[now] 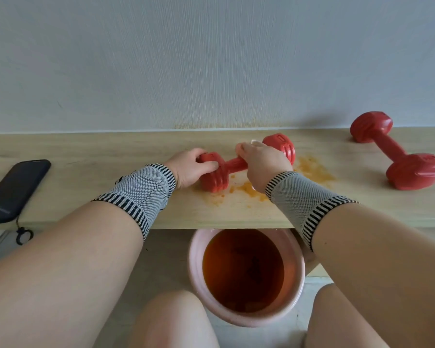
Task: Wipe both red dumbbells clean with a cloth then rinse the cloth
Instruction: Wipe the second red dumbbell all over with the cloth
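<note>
A red dumbbell point(234, 164) lies on the light wooden shelf point(111, 194) in the middle of the view. My left hand point(190, 167) grips its near-left head, fingers curled over the top. My right hand point(261, 160) is closed over the bar beside the far-right head, and a small bit of white cloth point(254, 141) peeks out beyond its fingers. A second red dumbbell point(393, 153) lies untouched at the shelf's right end. Orange smears point(312, 169) stain the wood around the held dumbbell.
A pink bucket point(195, 249) of orange-brown water stands on the floor below the shelf edge, between my knees. A dark phone point(13, 190) with a wrist loop lies at the shelf's left. The wall rises directly behind the shelf.
</note>
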A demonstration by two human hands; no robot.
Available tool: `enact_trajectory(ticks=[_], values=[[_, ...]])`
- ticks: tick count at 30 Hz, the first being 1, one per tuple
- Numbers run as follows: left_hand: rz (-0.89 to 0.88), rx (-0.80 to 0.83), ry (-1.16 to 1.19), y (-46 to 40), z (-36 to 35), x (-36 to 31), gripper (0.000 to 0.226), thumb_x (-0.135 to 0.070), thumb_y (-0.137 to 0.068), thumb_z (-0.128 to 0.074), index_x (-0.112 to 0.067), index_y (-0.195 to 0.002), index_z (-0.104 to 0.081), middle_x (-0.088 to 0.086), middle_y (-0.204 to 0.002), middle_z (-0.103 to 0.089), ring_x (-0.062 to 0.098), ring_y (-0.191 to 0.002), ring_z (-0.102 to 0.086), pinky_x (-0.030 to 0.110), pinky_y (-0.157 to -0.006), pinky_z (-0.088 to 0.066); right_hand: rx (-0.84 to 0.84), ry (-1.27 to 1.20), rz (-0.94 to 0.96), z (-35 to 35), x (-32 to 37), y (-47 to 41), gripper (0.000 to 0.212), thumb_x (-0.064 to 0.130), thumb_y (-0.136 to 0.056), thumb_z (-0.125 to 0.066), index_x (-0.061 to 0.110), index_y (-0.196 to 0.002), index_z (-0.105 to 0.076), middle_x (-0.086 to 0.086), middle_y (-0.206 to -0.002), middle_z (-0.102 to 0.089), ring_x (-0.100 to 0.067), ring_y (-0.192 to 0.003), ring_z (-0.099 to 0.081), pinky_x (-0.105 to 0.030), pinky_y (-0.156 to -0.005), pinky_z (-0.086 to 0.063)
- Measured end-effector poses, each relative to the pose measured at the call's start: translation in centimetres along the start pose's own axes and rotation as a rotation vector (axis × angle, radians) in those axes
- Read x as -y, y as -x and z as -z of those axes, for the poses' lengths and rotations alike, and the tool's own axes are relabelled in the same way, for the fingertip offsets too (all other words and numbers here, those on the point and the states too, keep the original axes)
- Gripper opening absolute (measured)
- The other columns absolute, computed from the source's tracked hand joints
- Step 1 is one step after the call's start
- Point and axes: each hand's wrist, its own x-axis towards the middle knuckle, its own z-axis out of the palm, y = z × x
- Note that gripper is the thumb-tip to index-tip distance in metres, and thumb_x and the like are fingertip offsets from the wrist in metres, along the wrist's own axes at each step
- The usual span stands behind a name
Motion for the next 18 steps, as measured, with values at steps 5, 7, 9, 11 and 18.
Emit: enact_trajectory(ticks=[5,7,9,11,18], values=[[-0.057,-0.242,-0.383,1.9,-1.2,-0.6,0.088,-0.07,-0.075,-0.062,-0.028,-0.147,-0.032,0.0,-0.152,-0.034,0.021,-0.143,-0.026,0.055,-0.116,-0.021,-0.026,0.032,-0.02,0.5,-0.4,0.1,0.029,-0.004,-0.084,-0.046,0.023,-0.091,-0.041,-0.001,-0.093,-0.046,-0.02,-0.073,-0.051,-0.029,-0.053,-0.033],[-0.07,-0.227,-0.475,2.7,-2.0,-0.4,0.094,-0.073,-0.067,-0.067,-0.032,-0.144,-0.032,-0.004,-0.149,-0.032,0.019,-0.143,-0.021,0.062,-0.116,-0.012,-0.068,-0.052,0.031,-0.3,0.4,0.8,0.032,-0.004,-0.084,-0.046,0.023,-0.101,-0.045,0.001,-0.098,-0.047,-0.023,-0.08,-0.059,-0.031,-0.058,-0.042],[-0.066,-0.237,-0.512,2.8,-2.6,-0.1,0.095,-0.07,-0.066,-0.07,-0.032,-0.144,-0.03,-0.004,-0.149,-0.032,0.019,-0.143,-0.019,0.065,-0.115,-0.009,-0.103,-0.16,0.149,-1.8,1.0,1.8,0.051,-0.003,-0.085,-0.05,0.026,-0.126,-0.049,0.001,-0.117,-0.051,-0.026,-0.094,-0.063,-0.035,-0.072,-0.052],[-0.063,-0.271,-0.518,2.7,-2.9,0.0,0.095,-0.07,-0.065,-0.072,-0.031,-0.143,-0.032,-0.004,-0.148,-0.034,0.019,-0.143,-0.021,0.066,-0.115,-0.009,-0.191,-0.211,0.146,-2.3,0.6,2.5,0.054,0.002,-0.087,-0.051,0.03,-0.133,-0.05,-0.001,-0.136,-0.05,-0.026,-0.109,-0.06,-0.036,-0.081,-0.053],[0.01,-0.261,-0.391,2.0,-1.6,-0.6,0.087,-0.07,-0.056,-0.075,-0.037,-0.132,-0.046,-0.008,-0.131,-0.054,0.019,-0.122,-0.049,0.052,-0.111,-0.03,-0.274,-0.256,-0.291,-1.2,-1.7,2.6,0.027,0.015,-0.095,-0.045,0.022,-0.119,-0.055,-0.006,-0.098,-0.058,-0.022,-0.073,-0.05,-0.03,-0.063,-0.043]])
